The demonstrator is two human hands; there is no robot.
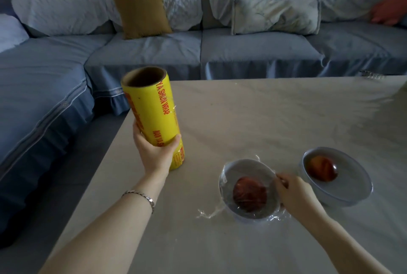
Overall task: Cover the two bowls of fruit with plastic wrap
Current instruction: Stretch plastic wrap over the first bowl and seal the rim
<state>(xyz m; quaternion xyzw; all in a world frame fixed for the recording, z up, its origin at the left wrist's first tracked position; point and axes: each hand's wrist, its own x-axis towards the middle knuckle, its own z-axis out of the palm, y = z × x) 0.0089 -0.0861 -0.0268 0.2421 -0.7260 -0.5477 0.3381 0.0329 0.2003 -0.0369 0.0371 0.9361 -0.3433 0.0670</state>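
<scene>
Two round grey bowls (248, 187) seemingly film-covered; left hand (154, 152) grips yellow cylindrical roll (152, 110), right hand (295, 192) pinches crinkly wrap (273, 216).

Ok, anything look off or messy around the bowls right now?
One thing: a loose, crumpled tail of plastic wrap trails onto the table left of the near bowl, not tucked under. The far bowl sits upright; whether it is covered is unclear. Nothing spilled.

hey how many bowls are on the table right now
2. One bowl sits near the front of the table, covered in plastic wrap, with the right hand at its rim. The other bowl is just to its right. None seem hidden.
</scene>
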